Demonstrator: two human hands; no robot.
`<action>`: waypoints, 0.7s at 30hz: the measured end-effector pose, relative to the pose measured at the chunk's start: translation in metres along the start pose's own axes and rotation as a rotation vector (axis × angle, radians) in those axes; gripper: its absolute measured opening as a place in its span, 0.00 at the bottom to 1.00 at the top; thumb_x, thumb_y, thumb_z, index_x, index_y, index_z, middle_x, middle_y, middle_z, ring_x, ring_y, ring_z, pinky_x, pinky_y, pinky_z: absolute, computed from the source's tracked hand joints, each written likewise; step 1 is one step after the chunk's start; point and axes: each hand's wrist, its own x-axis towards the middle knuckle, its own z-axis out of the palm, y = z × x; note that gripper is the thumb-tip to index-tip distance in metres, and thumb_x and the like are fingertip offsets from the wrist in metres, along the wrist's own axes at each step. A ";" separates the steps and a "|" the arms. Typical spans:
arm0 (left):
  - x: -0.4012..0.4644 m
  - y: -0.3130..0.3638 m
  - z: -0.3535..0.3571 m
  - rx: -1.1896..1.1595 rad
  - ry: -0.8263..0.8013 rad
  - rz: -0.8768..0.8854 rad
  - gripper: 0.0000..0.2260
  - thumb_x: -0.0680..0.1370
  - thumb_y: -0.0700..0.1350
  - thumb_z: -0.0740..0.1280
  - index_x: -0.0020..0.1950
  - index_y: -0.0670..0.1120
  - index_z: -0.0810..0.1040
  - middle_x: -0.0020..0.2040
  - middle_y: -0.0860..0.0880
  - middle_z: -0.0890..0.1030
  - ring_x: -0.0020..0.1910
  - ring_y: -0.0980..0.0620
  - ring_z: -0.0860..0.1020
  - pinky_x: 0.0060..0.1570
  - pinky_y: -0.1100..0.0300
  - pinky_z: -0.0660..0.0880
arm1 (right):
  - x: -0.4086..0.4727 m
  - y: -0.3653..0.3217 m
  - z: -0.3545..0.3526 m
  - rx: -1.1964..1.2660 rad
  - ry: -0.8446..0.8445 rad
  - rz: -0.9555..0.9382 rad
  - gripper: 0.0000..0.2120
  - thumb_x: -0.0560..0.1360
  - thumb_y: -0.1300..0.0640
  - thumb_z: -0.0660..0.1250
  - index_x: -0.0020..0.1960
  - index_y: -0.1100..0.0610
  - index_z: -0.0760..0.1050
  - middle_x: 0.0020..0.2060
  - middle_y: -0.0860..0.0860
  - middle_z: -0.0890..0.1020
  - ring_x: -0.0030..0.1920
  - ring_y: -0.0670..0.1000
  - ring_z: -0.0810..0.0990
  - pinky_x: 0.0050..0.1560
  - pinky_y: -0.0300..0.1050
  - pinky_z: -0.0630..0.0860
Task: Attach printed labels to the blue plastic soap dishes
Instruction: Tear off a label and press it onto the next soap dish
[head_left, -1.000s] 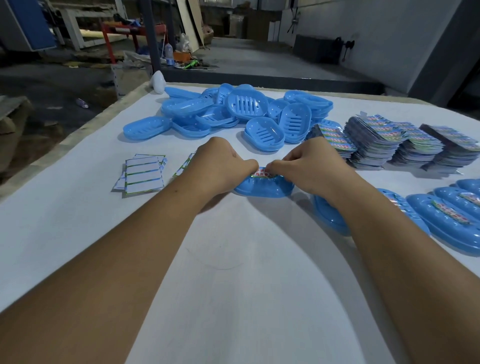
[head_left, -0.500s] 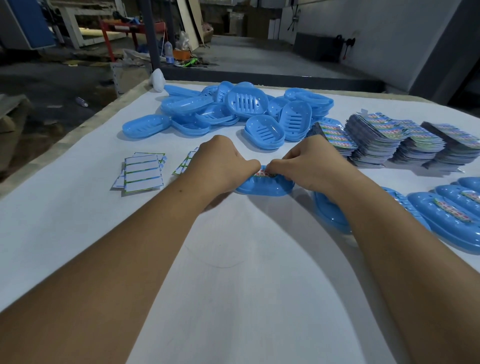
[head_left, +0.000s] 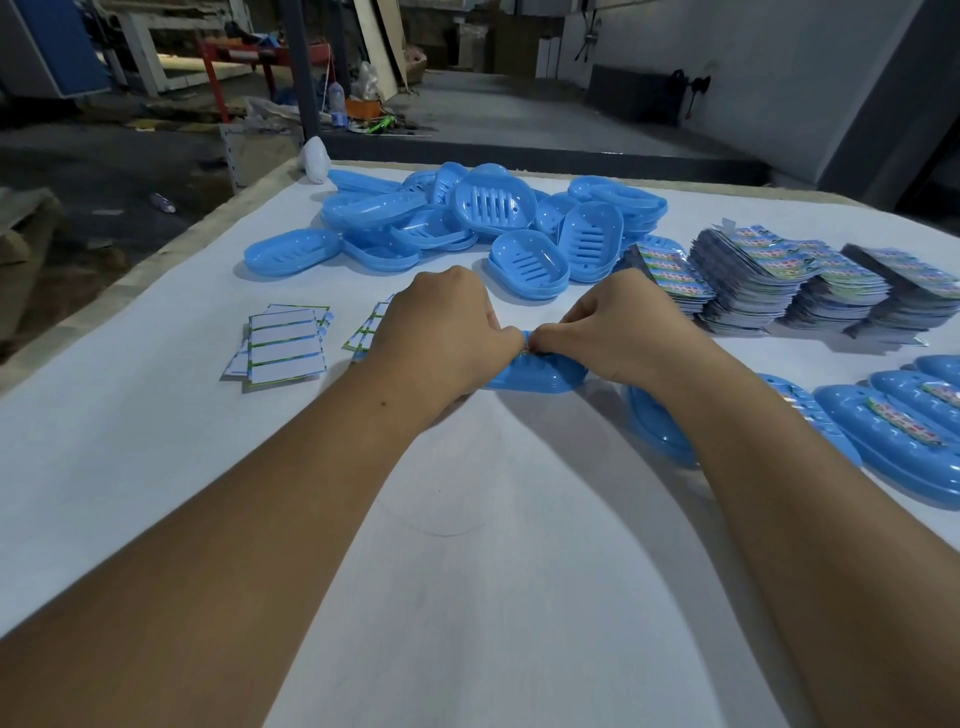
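Note:
A blue soap dish (head_left: 540, 375) lies on the white table in front of me, mostly covered by my hands. My left hand (head_left: 441, 338) and my right hand (head_left: 618, 327) meet over its top, fingers curled, thumbs and fingertips pinching a colourful printed label (head_left: 527, 347) against the dish. Only a sliver of the label shows between my fingers. Behind my hands lies a heap of unlabelled blue soap dishes (head_left: 493, 218). Stacks of printed labels (head_left: 769, 280) stand at the right.
Labelled dishes (head_left: 898, 431) lie in a row at the right edge, one more (head_left: 660, 431) under my right forearm. White backing slips (head_left: 283, 345) lie in a pile at the left. The table's left edge (head_left: 156, 260) drops to a cluttered workshop floor.
My two hands have drawn closer together over the dish, so less of the label shows between them. The dish stays in place.

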 end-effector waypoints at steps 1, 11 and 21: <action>0.000 -0.001 0.000 0.011 0.014 0.009 0.11 0.72 0.56 0.72 0.40 0.49 0.79 0.42 0.51 0.82 0.44 0.48 0.79 0.40 0.57 0.70 | 0.000 0.000 0.000 -0.006 0.000 -0.002 0.22 0.64 0.39 0.76 0.38 0.60 0.84 0.26 0.52 0.74 0.30 0.49 0.67 0.32 0.43 0.67; 0.005 -0.012 0.006 -0.049 -0.007 -0.053 0.14 0.72 0.61 0.72 0.47 0.54 0.73 0.41 0.57 0.73 0.46 0.51 0.75 0.42 0.56 0.67 | -0.001 0.004 -0.007 0.011 -0.080 0.023 0.23 0.63 0.34 0.77 0.34 0.55 0.83 0.19 0.46 0.75 0.18 0.45 0.69 0.28 0.39 0.69; 0.013 -0.020 0.002 -0.195 0.197 -0.111 0.12 0.77 0.62 0.66 0.45 0.55 0.75 0.42 0.55 0.80 0.46 0.48 0.78 0.41 0.53 0.72 | -0.013 -0.002 -0.006 0.113 -0.077 -0.299 0.20 0.72 0.47 0.73 0.64 0.46 0.79 0.55 0.39 0.83 0.54 0.38 0.79 0.57 0.38 0.74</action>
